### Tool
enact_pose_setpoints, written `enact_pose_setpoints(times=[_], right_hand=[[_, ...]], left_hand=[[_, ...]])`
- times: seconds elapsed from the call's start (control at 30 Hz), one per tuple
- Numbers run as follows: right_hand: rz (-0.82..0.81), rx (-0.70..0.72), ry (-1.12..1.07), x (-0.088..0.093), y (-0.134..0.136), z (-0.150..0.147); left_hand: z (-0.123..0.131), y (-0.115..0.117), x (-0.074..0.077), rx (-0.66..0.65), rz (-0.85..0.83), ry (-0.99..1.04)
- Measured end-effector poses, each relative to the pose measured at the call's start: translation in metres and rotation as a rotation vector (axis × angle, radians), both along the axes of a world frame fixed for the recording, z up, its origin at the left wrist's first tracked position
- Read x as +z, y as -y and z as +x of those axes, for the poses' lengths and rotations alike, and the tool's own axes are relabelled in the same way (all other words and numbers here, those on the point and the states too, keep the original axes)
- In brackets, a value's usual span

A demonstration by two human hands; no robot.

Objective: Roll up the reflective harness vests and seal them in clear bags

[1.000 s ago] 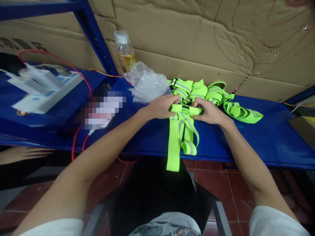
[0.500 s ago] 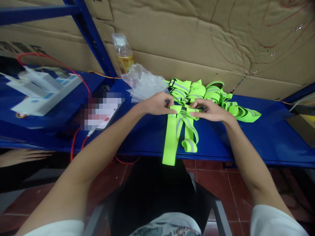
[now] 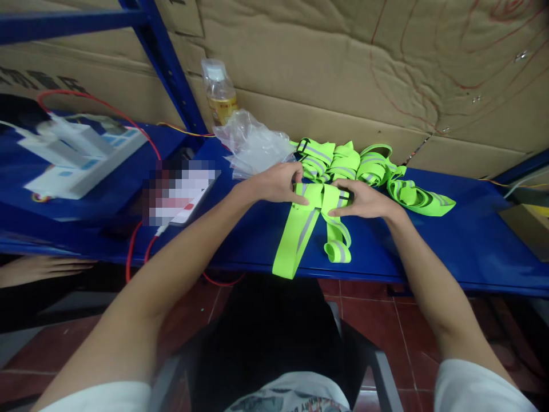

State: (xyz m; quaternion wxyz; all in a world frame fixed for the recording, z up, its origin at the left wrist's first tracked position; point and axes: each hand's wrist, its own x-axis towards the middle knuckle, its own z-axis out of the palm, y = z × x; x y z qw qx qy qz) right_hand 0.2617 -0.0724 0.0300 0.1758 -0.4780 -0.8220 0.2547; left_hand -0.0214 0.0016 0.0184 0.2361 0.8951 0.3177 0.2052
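A neon-yellow reflective strap (image 3: pixel 295 232) with grey stripes is stretched between my two hands above the blue shelf. My left hand (image 3: pixel 283 182) pinches its left part, thumb in front and fingers behind. On the other side my right hand (image 3: pixel 358 198) grips the strap near a dark buckle piece, which is mostly covered. One wide length hangs down past the shelf's front edge, and a shorter curled end dangles below my right hand. Several rolled straps (image 3: pixel 345 160) of the same kind lie in a row just behind my hands.
Left of the straps lie clear plastic bags (image 3: pixel 257 146), with a bottle (image 3: pixel 221 97) behind them. A phone (image 3: pixel 189 194) on a red cable and a white power strip (image 3: pixel 86 166) are further left. Another person's hand (image 3: pixel 43 270) rests at far left. Cardboard (image 3: pixel 300 68) backs the blue shelf (image 3: pixel 454 246).
The strap has turned in my hands: the buckle that faced me at its middle is now out of sight, and plain webbing shows there. The hanging length has swung left.
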Motion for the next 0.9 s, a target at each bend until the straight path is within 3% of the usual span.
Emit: enact_pose_setpoints(times=[0.17,0.3,0.5,0.6,0.7,0.9], right_hand=[[0.191,0.034,0.015,-0.002,-0.001,-0.002],[0.272,-0.077,0.176,-0.006,-0.001,0.000],[0.062,-0.031,0.114,0.002,0.001,0.005],[-0.132,-0.128,0.078,0.013,0.004,0.009],[-0.270,-0.217,0.003,0.019,0.005,0.011],[-0.389,-0.272,-0.218,0.015,0.005,0.007]], left_hand=[[0.002,0.004,-0.002,-0.055,0.105,-0.050],[0.006,0.009,-0.004,-0.025,0.254,-0.078],[0.012,0.022,0.001,0.023,0.355,-0.162],[0.014,0.022,0.000,0.002,0.365,-0.172],[0.013,0.018,-0.002,-0.034,0.337,-0.147],[0.006,0.012,0.003,-0.131,0.197,-0.016]])
